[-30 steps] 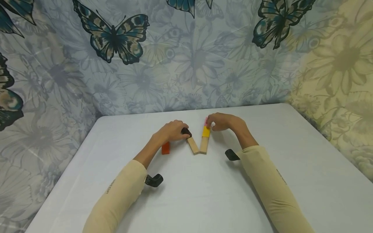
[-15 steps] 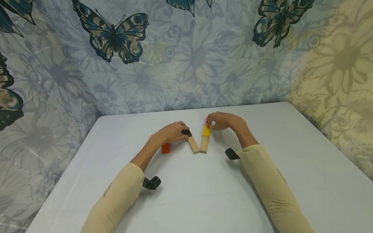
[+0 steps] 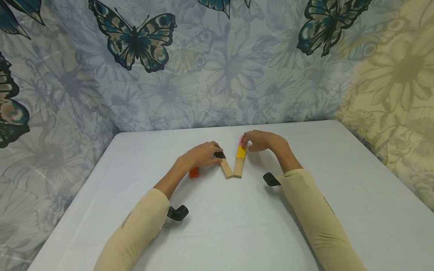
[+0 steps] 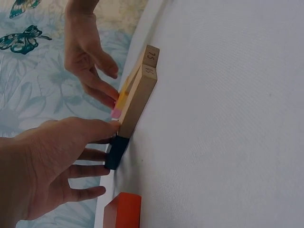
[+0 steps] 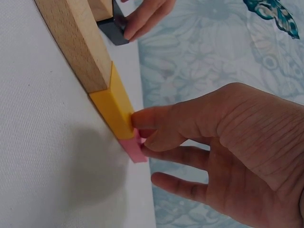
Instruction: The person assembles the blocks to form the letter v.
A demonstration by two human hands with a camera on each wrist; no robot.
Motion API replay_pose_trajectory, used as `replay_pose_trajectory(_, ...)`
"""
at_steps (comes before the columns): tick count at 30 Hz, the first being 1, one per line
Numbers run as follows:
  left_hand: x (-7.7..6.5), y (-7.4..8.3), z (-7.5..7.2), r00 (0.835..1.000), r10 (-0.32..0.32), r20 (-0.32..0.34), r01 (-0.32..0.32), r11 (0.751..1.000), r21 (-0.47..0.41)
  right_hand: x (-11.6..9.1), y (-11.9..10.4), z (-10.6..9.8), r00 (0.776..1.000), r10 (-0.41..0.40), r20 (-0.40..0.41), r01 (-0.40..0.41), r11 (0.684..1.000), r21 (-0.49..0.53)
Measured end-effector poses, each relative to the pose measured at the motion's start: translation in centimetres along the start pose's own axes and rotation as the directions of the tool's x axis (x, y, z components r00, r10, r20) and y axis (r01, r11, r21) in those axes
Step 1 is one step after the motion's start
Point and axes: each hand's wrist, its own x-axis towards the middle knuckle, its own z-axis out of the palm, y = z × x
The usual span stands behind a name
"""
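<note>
Two pale wooden blocks make a V on the table, their near ends meeting. The left wooden block continues into a black block at its far end. My left hand pinches the black block, the thumb at its joint with the wood and the fingers on its far side. A yellow block and then a pink block extend the right wooden block. My right hand holds the pink block by its edge, one fingertip against the yellow block. Below my left hand lies an orange-red block.
A white cloth covers the table. Behind it hangs a wall cloth with butterflies and flowers. Dark camera mounts stick out from both sleeves over the table.
My left hand has shifted slightly, turning the black block a little so it lines up better with the left wooden block. My right hand has stayed nearly still at the pink and yellow blocks.
</note>
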Motion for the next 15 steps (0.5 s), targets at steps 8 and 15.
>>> replay_pose_trajectory(8,0.2,0.14,0.04,1.0,-0.011,0.013,0.01,0.997,0.07,0.08,0.03,-0.01,1.0,-0.018,-0.002,0.018,1.0,-0.008)
replay_pose_trajectory(15,0.11,0.37,-0.04,1.0,-0.022,0.019,0.02,0.997,0.08,0.1,0.3,0.08,1.0,-0.025,-0.005,0.025,0.999,-0.023)
